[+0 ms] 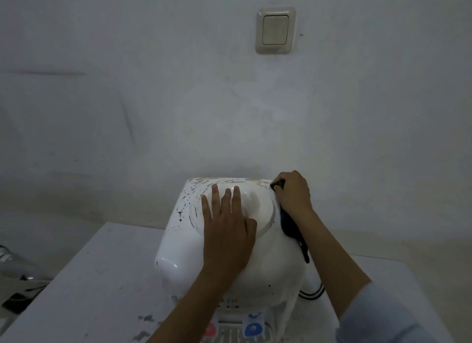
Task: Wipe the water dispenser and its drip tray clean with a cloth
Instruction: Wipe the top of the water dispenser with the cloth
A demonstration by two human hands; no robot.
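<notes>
A white tabletop water dispenser (178,253) stands on a white table, seen from above. Its top is speckled with brown stains toward the back and left. My left hand (227,227) lies flat, fingers spread, on the round bottle seat (258,204) at the top's centre. At the dispenser's back right corner, my right hand (293,193) grips a dark cloth (290,225), which hangs down the right side. The red tap (210,328), the blue tap (252,328) and the slatted drip tray (229,336) show at the bottom edge.
The white table (89,291) has dirt marks near its front. A black cable (313,293) runs out from the dispenser's right side. A white wall with a beige light switch (275,30) stands close behind. Dark clutter (15,273) sits at the left edge.
</notes>
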